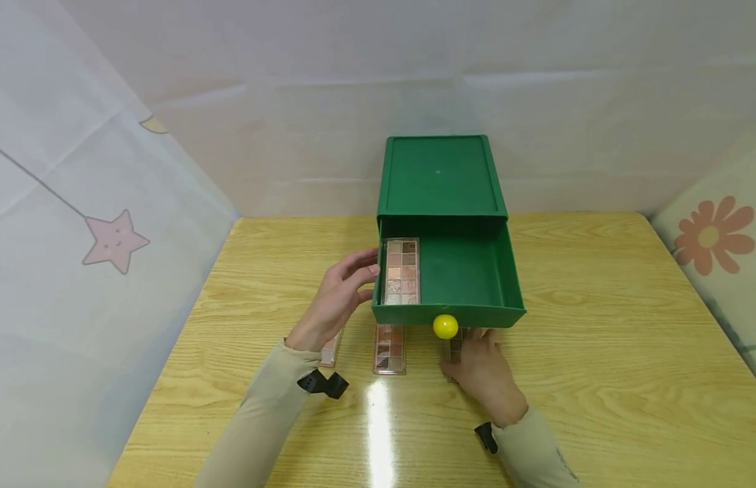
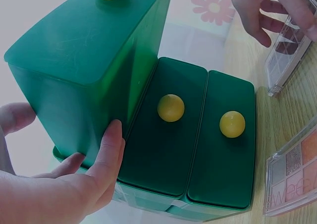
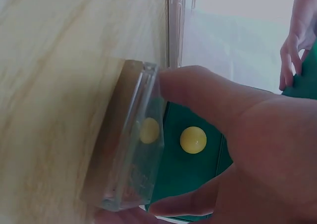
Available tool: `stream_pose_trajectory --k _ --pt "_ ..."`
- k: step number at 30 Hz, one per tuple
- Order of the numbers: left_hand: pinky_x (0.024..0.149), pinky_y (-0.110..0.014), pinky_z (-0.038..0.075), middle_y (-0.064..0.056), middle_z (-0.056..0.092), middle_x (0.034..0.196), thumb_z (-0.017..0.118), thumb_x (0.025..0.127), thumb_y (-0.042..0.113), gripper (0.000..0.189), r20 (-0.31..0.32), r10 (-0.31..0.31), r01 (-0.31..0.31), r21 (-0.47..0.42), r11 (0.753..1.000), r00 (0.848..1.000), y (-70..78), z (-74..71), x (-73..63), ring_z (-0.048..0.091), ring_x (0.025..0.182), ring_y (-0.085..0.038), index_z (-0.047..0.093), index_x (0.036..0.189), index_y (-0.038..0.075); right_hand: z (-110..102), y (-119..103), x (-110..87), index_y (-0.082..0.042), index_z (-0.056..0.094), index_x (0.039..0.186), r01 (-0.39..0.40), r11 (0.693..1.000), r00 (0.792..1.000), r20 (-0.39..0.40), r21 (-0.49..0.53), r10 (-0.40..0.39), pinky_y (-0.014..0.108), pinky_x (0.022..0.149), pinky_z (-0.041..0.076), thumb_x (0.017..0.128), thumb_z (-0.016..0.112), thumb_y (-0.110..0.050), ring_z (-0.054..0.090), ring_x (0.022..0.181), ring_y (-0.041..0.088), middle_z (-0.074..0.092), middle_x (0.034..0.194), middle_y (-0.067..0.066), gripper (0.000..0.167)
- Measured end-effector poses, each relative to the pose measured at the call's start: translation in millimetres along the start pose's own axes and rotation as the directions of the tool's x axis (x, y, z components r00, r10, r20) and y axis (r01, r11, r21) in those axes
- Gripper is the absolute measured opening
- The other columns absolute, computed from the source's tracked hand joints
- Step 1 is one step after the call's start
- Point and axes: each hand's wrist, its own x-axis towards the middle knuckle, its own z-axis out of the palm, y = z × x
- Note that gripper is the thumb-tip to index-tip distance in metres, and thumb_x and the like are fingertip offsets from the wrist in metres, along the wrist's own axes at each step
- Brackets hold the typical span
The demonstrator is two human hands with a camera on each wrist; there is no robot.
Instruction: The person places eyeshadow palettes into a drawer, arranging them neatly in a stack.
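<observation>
A green drawer (image 1: 460, 315) with a yellow knob (image 1: 445, 327) is pulled out of the top of a green cabinet (image 1: 439, 173). Along its left side, my left hand (image 1: 337, 291) grips it, thumb by the upper rim and fingertips (image 2: 115, 130) at the lower edge. Inside, against the left wall, lies an eyeshadow palette (image 1: 402, 271). Below the drawer front, my right hand (image 1: 487, 376) holds another clear-lidded eyeshadow palette (image 3: 133, 140) between thumb and fingers, tilted up from the table. The drawer front hides part of that palette in the head view.
Two more palettes lie on the wooden table (image 1: 597, 325): one in the middle (image 1: 389, 352), one at the left (image 1: 330, 351) partly behind my left wrist. Below the pulled-out drawer are two closed drawers (image 2: 163, 149). Patterned cloth (image 1: 292, 135) surrounds the table.
</observation>
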Motion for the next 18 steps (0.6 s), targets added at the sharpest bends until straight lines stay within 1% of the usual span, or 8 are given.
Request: stream_pose_trajectory --k 2,4,7,10,13,14,15,18 --pt "0.093 -0.038 0.05 -0.015 0.041 0.144 0.052 0.098 0.016 0.05 0.003 0.002 -0.002 -0.004 1.0 1.0 0.1 -0.1 -0.1 0.053 0.114 -0.022 0.039 0.144 0.004 0 0 0.6 0.017 0.039 0.13 -0.014 1.0 1.0 0.01 -0.005 0.014 0.053 0.066 0.048 0.077 0.07 -0.02 0.049 0.09 0.047 0.045 0.116 0.035 0.072" --pt "0.091 -0.035 0.051 -0.016 0.041 0.144 0.052 0.098 0.016 0.05 0.006 0.004 -0.004 -0.006 1.0 1.0 0.0 -0.2 0.0 0.053 0.114 -0.022 0.039 0.145 0.004 -1 0 1.0 0.015 0.04 0.131 -0.047 0.999 0.998 0.032 -0.004 0.047 0.053 0.066 0.049 0.077 0.07 -0.021 0.049 0.09 0.046 0.046 0.113 0.034 0.071" --pt "0.089 -0.033 0.052 -0.016 0.041 0.144 0.053 0.097 0.016 0.05 0.006 0.004 -0.004 -0.008 1.0 1.0 -0.3 -0.1 0.3 0.053 0.113 -0.021 0.039 0.144 0.004 -4 1 1.4 0.015 0.036 0.132 -0.135 0.991 0.987 0.085 0.011 0.133 0.052 0.063 0.052 0.075 0.071 -0.026 0.051 0.09 0.044 0.047 0.11 0.034 0.079" --pt "0.091 -0.036 0.051 -0.016 0.041 0.144 0.053 0.097 0.016 0.05 0.008 0.008 -0.008 -0.004 1.0 1.0 -0.4 -0.1 0.5 0.053 0.113 -0.021 0.039 0.144 0.004 -9 3 1.3 0.015 0.039 0.125 -0.23 0.973 0.964 0.146 0.03 0.223 0.052 0.061 0.053 0.073 0.075 -0.032 0.053 0.088 0.04 0.047 0.106 0.033 0.079" --pt "0.095 -0.042 0.049 -0.015 0.042 0.143 0.053 0.097 0.016 0.05 0.009 0.01 -0.01 0.0 1.0 1.0 -0.4 0.2 0.3 0.053 0.114 -0.021 0.04 0.144 0.004 -15 5 0.7 0.011 0.047 0.113 -0.269 0.962 0.951 0.174 0.05 0.257 0.052 0.063 0.053 0.073 0.078 -0.036 0.054 0.088 0.038 0.047 0.105 0.032 0.069" --pt "0.095 -0.043 0.049 -0.016 0.042 0.144 0.053 0.097 0.017 0.05 0.01 0.011 -0.011 0.002 1.0 1.0 -0.4 0.3 0.3 0.053 0.114 -0.022 0.04 0.144 0.004 -17 7 0.5 0.009 0.048 0.113 -0.273 0.96 0.95 0.175 0.062 0.259 0.052 0.063 0.053 0.073 0.078 -0.036 0.053 0.09 0.039 0.047 0.106 0.031 0.067" --pt "0.095 -0.043 0.049 -0.016 0.042 0.144 0.053 0.097 0.017 0.05 0.01 0.013 -0.013 0.002 1.0 1.0 -0.4 0.3 0.3 0.053 0.114 -0.022 0.04 0.144 0.004 -20 9 0.4 0.007 0.047 0.117 -0.275 0.958 0.951 0.172 0.078 0.259 0.051 0.064 0.053 0.073 0.079 -0.035 0.053 0.093 0.039 0.046 0.109 0.03 0.068" --pt "0.093 -0.038 0.051 -0.016 0.041 0.144 0.053 0.097 0.017 0.05 0.008 0.012 -0.012 0.002 1.0 1.0 -0.5 -0.2 0.3 0.053 0.113 -0.021 0.04 0.144 0.004 -28 16 -0.2 0.001 0.044 0.128 -0.268 0.956 0.956 0.155 0.119 0.249 0.046 0.063 0.05 0.074 0.078 -0.033 0.049 0.101 0.039 0.047 0.115 0.025 0.072"
